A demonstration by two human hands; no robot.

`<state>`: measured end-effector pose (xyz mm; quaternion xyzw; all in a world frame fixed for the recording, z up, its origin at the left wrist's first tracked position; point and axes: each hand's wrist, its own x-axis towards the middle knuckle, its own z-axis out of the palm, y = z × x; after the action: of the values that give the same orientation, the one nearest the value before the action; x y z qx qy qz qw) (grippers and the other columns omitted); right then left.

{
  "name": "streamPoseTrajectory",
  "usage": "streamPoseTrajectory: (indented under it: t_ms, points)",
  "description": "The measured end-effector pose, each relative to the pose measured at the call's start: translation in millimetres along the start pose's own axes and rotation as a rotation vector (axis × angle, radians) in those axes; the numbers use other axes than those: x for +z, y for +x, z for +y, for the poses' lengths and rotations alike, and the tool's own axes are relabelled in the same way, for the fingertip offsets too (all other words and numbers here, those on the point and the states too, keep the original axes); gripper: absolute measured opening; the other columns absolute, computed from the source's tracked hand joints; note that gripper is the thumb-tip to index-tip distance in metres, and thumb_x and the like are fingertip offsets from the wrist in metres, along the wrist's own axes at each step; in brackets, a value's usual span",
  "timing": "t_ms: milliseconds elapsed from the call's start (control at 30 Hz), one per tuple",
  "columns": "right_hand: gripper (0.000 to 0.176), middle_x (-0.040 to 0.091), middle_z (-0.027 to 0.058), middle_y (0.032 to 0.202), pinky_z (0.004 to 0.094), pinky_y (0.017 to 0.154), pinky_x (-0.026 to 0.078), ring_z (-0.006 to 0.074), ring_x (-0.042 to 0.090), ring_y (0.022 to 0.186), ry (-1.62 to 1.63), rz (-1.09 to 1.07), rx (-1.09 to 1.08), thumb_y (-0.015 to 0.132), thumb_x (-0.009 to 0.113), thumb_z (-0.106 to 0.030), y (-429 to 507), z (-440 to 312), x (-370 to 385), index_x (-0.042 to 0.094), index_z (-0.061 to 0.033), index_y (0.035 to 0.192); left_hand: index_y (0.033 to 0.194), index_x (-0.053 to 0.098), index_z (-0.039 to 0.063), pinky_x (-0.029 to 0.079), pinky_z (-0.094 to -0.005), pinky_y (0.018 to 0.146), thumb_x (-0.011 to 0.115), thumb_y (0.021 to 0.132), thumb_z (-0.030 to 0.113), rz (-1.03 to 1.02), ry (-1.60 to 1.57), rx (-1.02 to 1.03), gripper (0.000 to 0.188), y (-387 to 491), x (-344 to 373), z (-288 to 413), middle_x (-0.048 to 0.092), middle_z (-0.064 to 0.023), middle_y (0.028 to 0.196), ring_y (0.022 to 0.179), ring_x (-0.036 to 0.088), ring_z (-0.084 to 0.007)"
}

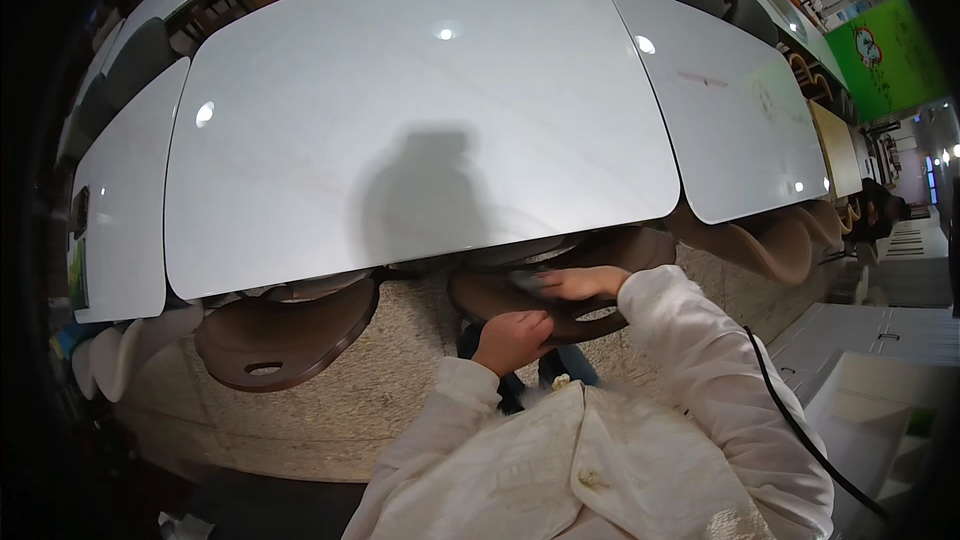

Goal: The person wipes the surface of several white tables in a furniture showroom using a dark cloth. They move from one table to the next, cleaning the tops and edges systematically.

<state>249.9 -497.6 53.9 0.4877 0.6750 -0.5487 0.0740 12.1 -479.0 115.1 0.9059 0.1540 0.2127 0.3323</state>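
Observation:
Below the front edge of a glossy white table (420,90), a brown chair (480,296) with a hole in its backrest stands before me. My left hand (514,339) grips the top edge of its backrest near my body. My right hand (581,283) lies over the inner side of the chair, with a dark grey cloth (529,281) under its fingers. The cloth is partly covered and slightly blurred. Another brown chair (289,334) with an oval hole in its backrest stands to the left.
More white tables adjoin at the right (727,105) and left (127,202). Beige chairs stand at the right (765,240) and left (124,360). White cabinets (847,330) are at the right, and a person in dark clothing (876,214) is far off. A black cable (787,409) runs over my right sleeve.

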Motion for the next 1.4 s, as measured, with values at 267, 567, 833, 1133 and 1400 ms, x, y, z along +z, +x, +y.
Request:
streamPoseTrajectory:
  t_ms: [267, 567, 833, 1133, 1400]
  points:
    - [0.042, 0.051, 0.0157, 0.135, 0.0457, 0.103, 0.037, 0.0335, 0.049, 0.124, -0.472, 0.098, 0.993, 0.091, 0.047, -0.032, -21, 131, -18, 0.058, -0.0131, 0.126, 0.092, 0.06, 0.012, 0.053, -0.0319, 0.071, 0.076, 0.061, 0.026, -0.023, -0.022, -0.013, 0.038, -1, -2, 0, 0.064, -0.0018, 0.099, 0.087, 0.064, -0.0206]
    - [0.058, 0.041, 0.0221, 0.141, 0.0384, 0.108, 0.031, 0.035, 0.04, 0.13, 0.2, 0.051, 0.181, 0.097, 0.038, -0.041, 93, -5, 13, 0.039, 0.0013, 0.137, 0.095, 0.06, 0.011, 0.052, -0.0313, 0.077, 0.075, 0.062, 0.028, -0.029, 0.002, 0.013, 0.04, -4, 5, -3, 0.064, -0.0022, 0.101, 0.093, 0.063, -0.0191]
    - [0.055, 0.044, 0.0261, 0.135, 0.0417, 0.107, 0.031, 0.0384, 0.042, 0.127, 0.09, -0.026, 0.292, 0.097, 0.037, -0.039, 48, 4, -9, 0.043, 0.0011, 0.133, 0.093, 0.059, 0.012, 0.052, -0.0328, 0.071, 0.074, 0.062, 0.026, -0.045, -0.038, -0.016, 0.037, -2, 4, -1, 0.063, -0.001, 0.095, 0.086, 0.063, -0.0201]
    - [0.043, 0.054, 0.024, 0.124, 0.0414, 0.099, 0.04, 0.0416, 0.052, 0.113, 0.071, 0.233, 0.105, 0.098, 0.037, -0.031, 154, -52, 8, 0.051, -0.0003, 0.126, 0.09, 0.063, 0.012, 0.051, -0.0325, 0.073, 0.073, 0.067, 0.035, -0.018, 0.03, -0.032, 0.034, -4, 9, -2, 0.062, -0.0008, 0.095, 0.084, 0.062, -0.0188]
    - [0.037, 0.039, 0.0165, 0.143, 0.0412, 0.107, 0.033, 0.0325, 0.038, 0.132, 0.486, 0.087, -0.49, 0.096, 0.048, -0.023, 54, -107, -15, 0.051, -0.0013, 0.126, 0.111, 0.065, 0.015, 0.04, -0.038, 0.096, 0.07, 0.072, 0.02, 0.181, -0.001, 0.122, 0.04, -17, -15, 11, 0.056, -0.0047, 0.121, 0.114, 0.052, -0.0214]
